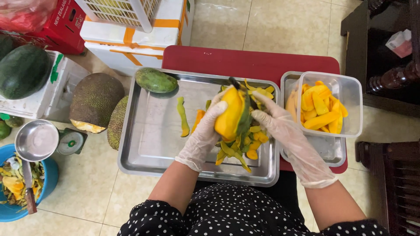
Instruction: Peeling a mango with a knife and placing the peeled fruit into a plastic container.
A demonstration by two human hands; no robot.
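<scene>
Mango (228, 117), half peeled, gripped in gloved left hand (204, 136) over tray (148, 144), right hand (280, 129) closed on peeler (243, 105); next stroke probably needing a turn.

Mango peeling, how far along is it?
Done: yellow mango slices fill the clear plastic tub; peel strips litter the steel tray. In hand: gloved left hand holds a half-peeled yellow mango; gloved right hand works it. Left: one whole green mango.
</scene>
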